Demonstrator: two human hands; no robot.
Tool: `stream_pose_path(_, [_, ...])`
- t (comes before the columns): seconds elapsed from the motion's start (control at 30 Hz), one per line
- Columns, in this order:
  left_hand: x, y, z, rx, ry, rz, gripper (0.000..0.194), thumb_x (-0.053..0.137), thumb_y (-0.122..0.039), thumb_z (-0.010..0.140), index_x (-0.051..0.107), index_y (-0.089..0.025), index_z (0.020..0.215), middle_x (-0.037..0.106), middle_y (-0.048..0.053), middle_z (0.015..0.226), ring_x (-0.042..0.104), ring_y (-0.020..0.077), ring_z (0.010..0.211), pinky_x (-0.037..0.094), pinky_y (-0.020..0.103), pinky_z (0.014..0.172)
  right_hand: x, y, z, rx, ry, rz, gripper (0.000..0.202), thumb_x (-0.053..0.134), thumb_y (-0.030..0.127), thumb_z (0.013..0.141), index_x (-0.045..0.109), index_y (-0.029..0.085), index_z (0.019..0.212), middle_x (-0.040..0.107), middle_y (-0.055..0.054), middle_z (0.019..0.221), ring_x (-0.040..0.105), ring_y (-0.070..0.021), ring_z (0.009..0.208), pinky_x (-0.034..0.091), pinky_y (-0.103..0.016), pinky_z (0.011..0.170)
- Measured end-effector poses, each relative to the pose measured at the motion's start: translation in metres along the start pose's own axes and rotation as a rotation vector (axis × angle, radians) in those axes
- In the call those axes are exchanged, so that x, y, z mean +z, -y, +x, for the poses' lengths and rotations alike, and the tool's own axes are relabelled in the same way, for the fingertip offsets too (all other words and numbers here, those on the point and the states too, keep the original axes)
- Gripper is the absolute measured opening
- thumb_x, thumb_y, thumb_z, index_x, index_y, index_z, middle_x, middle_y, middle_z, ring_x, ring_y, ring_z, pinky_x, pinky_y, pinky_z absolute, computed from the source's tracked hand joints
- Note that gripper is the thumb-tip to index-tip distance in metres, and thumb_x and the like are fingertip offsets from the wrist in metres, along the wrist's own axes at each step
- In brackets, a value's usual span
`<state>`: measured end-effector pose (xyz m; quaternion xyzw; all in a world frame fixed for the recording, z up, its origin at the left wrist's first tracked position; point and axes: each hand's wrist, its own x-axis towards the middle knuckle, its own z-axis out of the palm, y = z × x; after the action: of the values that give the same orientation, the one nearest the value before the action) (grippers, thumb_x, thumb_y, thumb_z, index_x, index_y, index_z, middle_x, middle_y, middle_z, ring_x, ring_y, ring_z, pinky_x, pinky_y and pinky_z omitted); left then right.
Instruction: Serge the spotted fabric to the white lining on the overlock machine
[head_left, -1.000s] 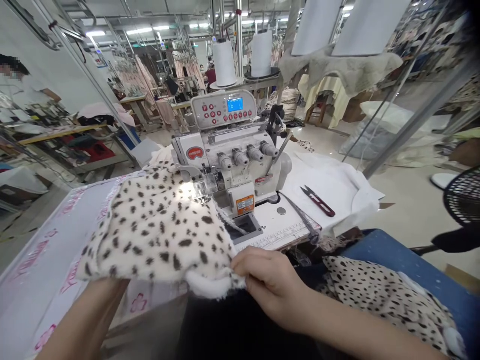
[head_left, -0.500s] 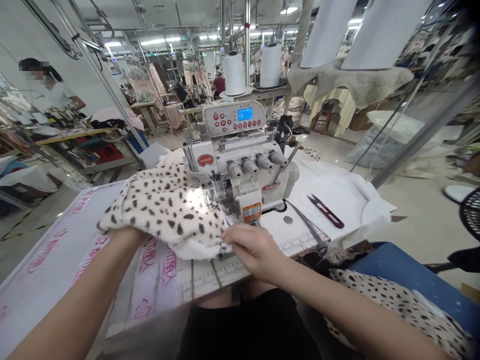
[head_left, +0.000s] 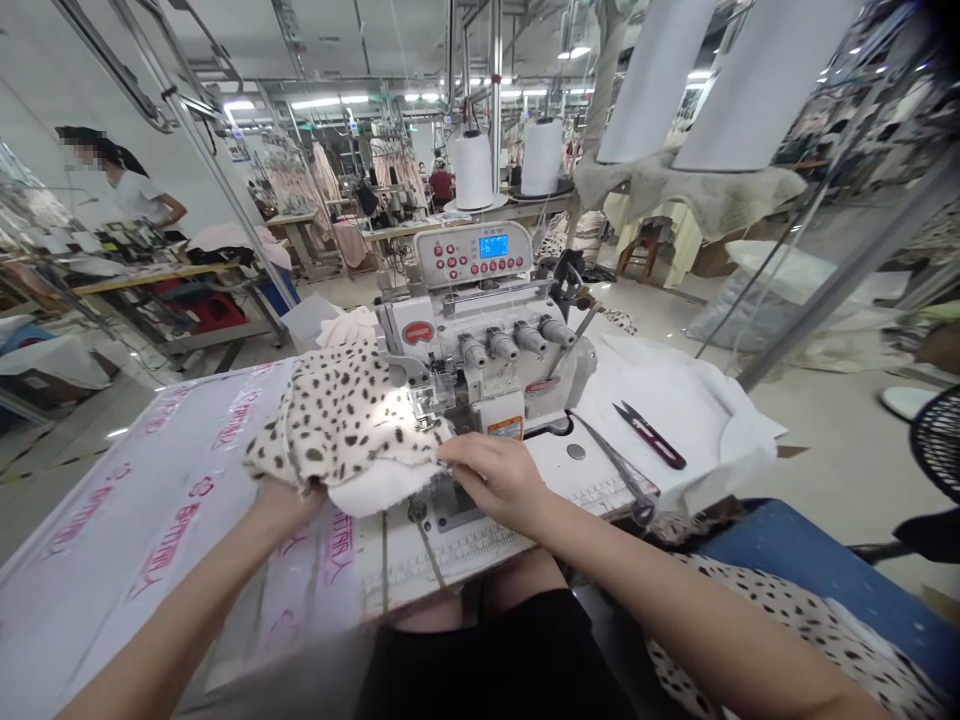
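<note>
A cream plush fabric with dark spots (head_left: 337, 410) and a white underside lies at the left of an overlock sewing machine (head_left: 495, 345). Its right edge runs up to the lit presser foot area. My right hand (head_left: 501, 480) pinches that edge between thumb and fingers, just in front of the foot. Under the fabric's left part reaches my left hand (head_left: 289, 507), its fingers covered by the cloth, so their grip is hidden. Dark red thread snips (head_left: 651, 436) rest on the machine table, right of the machine.
White thread cones (head_left: 474, 170) stand behind the machine. A plastic sheet with pink print (head_left: 172, 500) covers the table's left side. More spotted fabric (head_left: 795, 600) lies on a blue surface (head_left: 780, 530) at lower right, near a black fan (head_left: 937, 450). Another person (head_left: 139, 190) works at far left.
The fabric's left side has drawn in to the right, along with my left hand. More of the metal plate in front of the machine shows. My right hand keeps its pinch, and the view has shifted slightly.
</note>
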<state>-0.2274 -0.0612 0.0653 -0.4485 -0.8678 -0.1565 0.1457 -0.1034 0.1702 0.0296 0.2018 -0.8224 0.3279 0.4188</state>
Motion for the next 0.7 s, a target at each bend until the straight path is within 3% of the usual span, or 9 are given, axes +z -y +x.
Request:
stream_pose_path(0.1, [-0.011,-0.035,-0.029,-0.110,0.186,-0.027,0.037,0.042,-0.037,0.087,0.053,-0.016,0.059,0.053,-0.001,0.052,0.050,0.0113,0.045,0.040,0.021,0.040,0.000,0.000,-0.002,-0.029,-0.024,0.022,0.016,0.047,0.009,0.083,0.060,0.017,0.091,0.069,-0.006,0.093,0.064,-0.0142,0.089,0.054,-0.025,0.075])
stream_pose_path(0.13, [-0.014,-0.050,-0.035,-0.122,0.183,-0.047,0.037,0.045,-0.039,0.086,0.050,-0.017,0.057,0.050,-0.002,0.048,0.048,0.0110,0.042,0.038,0.020,0.037,0.000,0.001,-0.002,-0.033,-0.028,0.034,0.016,0.048,0.008,0.083,0.060,0.017,0.089,0.068,-0.007,0.094,0.064,-0.0143,0.089,0.054,-0.025,0.076])
stream_pose_path(0.17, [-0.016,-0.066,-0.038,-0.122,0.148,-0.067,0.034,0.047,-0.040,0.085,0.049,-0.017,0.060,0.049,-0.002,0.049,0.048,0.0113,0.044,0.039,0.021,0.039,0.000,0.002,-0.003,-0.032,-0.029,0.044,0.016,0.048,0.008,0.083,0.060,0.016,0.088,0.068,-0.008,0.095,0.064,-0.0142,0.089,0.054,-0.026,0.076])
stream_pose_path(0.2, [-0.016,-0.079,-0.038,-0.058,-0.001,-0.082,0.027,0.051,-0.039,0.083,0.053,-0.017,0.068,0.053,-0.001,0.057,0.053,0.0128,0.052,0.043,0.023,0.045,0.001,0.003,-0.003,-0.028,-0.030,0.054,0.016,0.047,0.008,0.083,0.061,0.016,0.088,0.067,-0.008,0.094,0.063,-0.0141,0.088,0.054,-0.026,0.075])
stream_pose_path(0.27, [-0.009,-0.097,-0.028,0.121,-0.234,-0.060,0.019,0.055,-0.030,0.082,0.056,-0.016,0.095,0.060,0.007,0.089,0.058,0.0197,0.085,0.050,0.033,0.075,0.001,0.005,-0.003,-0.017,-0.031,0.070,0.018,0.046,0.008,0.083,0.061,0.016,0.087,0.067,-0.008,0.092,0.063,-0.0137,0.086,0.054,-0.026,0.074])
stream_pose_path(0.33, [0.004,-0.098,-0.012,0.258,-0.290,0.005,0.032,0.053,-0.017,0.081,0.049,-0.015,0.113,0.055,0.011,0.110,0.049,0.0241,0.107,0.042,0.042,0.093,0.000,0.007,-0.003,-0.004,-0.026,0.075,0.019,0.044,0.008,0.084,0.061,0.016,0.086,0.066,-0.007,0.089,0.062,-0.0133,0.084,0.053,-0.026,0.073])
stream_pose_path(0.47, [0.022,-0.076,0.003,0.396,-0.269,0.055,0.038,0.044,-0.001,0.081,0.047,-0.013,0.117,0.056,0.011,0.110,0.048,0.0222,0.108,0.043,0.040,0.093,-0.001,0.009,-0.004,0.013,0.003,0.065,0.019,0.044,0.009,0.084,0.062,0.017,0.084,0.067,-0.006,0.086,0.063,-0.0128,0.081,0.053,-0.024,0.071])
stream_pose_path(0.57, [0.022,-0.066,0.000,0.454,-0.259,0.052,0.040,0.044,0.002,0.080,0.046,-0.011,0.118,0.055,0.012,0.112,0.047,0.0227,0.110,0.043,0.040,0.096,-0.001,0.007,-0.005,0.005,0.025,0.051,0.019,0.045,0.008,0.083,0.061,0.017,0.083,0.067,-0.005,0.086,0.063,-0.0129,0.082,0.052,-0.024,0.073])
stream_pose_path(0.7, [0.015,-0.068,0.001,0.429,-0.205,0.023,0.038,0.041,0.000,0.081,0.049,-0.012,0.116,0.057,0.011,0.112,0.048,0.0214,0.110,0.045,0.040,0.095,-0.002,0.003,-0.003,-0.009,0.065,0.007,0.019,0.043,0.009,0.085,0.060,0.016,0.084,0.067,-0.005,0.088,0.062,-0.0125,0.083,0.051,-0.022,0.072])
